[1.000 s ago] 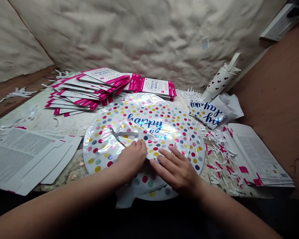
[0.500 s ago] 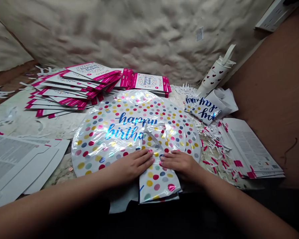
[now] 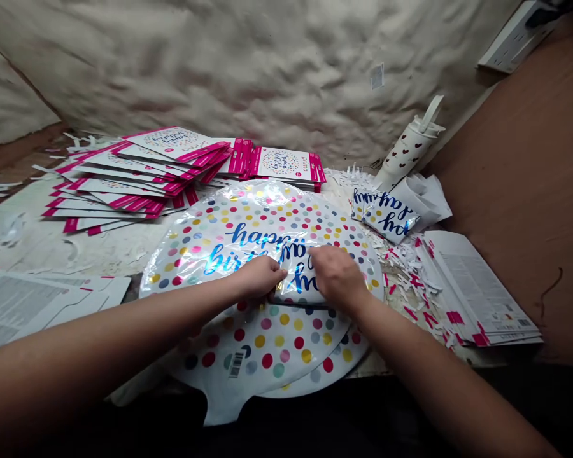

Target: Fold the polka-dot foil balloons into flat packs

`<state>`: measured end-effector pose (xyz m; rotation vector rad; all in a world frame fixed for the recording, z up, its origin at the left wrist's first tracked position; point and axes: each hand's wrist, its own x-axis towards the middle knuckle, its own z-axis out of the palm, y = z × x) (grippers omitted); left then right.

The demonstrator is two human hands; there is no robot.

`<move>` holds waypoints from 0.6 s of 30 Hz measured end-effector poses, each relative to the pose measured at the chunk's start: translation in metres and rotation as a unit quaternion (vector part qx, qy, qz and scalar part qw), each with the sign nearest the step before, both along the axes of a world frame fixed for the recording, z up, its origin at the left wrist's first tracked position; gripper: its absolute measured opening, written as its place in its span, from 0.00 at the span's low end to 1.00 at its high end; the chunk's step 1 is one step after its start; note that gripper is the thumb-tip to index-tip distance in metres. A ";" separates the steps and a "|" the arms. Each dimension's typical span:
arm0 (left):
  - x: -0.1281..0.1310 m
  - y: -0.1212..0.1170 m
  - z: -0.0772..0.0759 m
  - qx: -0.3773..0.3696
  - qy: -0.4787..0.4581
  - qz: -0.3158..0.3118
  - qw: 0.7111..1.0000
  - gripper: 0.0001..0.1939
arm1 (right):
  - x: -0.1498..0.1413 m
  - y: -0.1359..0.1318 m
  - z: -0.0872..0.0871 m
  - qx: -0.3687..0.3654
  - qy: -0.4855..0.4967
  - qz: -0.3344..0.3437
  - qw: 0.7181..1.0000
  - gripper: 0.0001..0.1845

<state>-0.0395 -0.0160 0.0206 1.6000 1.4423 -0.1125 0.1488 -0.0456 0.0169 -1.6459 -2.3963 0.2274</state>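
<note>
A flat, folded foil balloon (image 3: pixel 298 287), white with blue lettering, lies across other flat foil balloons (image 3: pixel 262 203) that carry coloured dots and "birthday" script. My left hand (image 3: pixel 261 277) is closed on its left edge, thumb and fingers pinched together. At the right end, my right hand (image 3: pixel 337 277) is curled into a grip on the same folded balloon; my fingertips there are partly hidden. Below it, a dotted balloon shows a barcode (image 3: pixel 235 364) and a tail (image 3: pixel 224 410) hanging past the table's front edge.
Behind on the left is a pile of pink-and-white packets (image 3: pixel 138 172), beside a smaller stack (image 3: pixel 286 166). On the right are a white tumbler with hearts (image 3: pixel 408 149), folded balloons (image 3: pixel 389 213), paper shreds (image 3: pixel 405 270) and printed cards (image 3: pixel 482 286). More cards (image 3: pixel 42 299) lie left.
My hands have gone from lying flat on the folded strip to gripping it further up. The strip's near end has been folded upward, showing blue lettering and uncovering dotted balloons beneath.
</note>
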 end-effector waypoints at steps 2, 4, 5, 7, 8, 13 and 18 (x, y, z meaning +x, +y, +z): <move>-0.003 -0.003 0.007 0.010 0.015 -0.016 1.000 0.19 | -0.009 0.006 -0.011 -0.025 -0.044 0.102 0.994 0.24; -0.005 -0.013 0.015 0.116 0.064 -0.067 0.989 0.18 | -0.014 0.013 -0.022 -0.073 -0.064 0.110 0.989 0.28; -0.006 -0.019 0.017 0.196 0.087 -0.122 0.969 0.16 | -0.016 0.016 -0.027 -0.089 -0.065 0.099 0.989 0.29; -0.004 -0.035 0.015 0.354 0.108 -0.264 0.890 0.10 | -0.017 0.020 -0.034 -0.097 -0.060 0.084 0.990 0.29; -0.003 -0.043 0.011 0.407 0.109 -0.329 0.845 0.10 | -0.016 0.022 -0.035 -0.095 -0.056 0.081 0.991 0.29; -0.002 -0.048 -0.018 0.512 0.144 -0.419 0.736 0.17 | -0.007 0.025 -0.027 -0.096 -0.019 0.083 0.992 0.28; -0.018 -0.023 -0.008 0.619 0.085 -0.367 0.689 0.16 | -0.001 0.003 -0.003 -0.083 0.069 0.156 0.982 0.29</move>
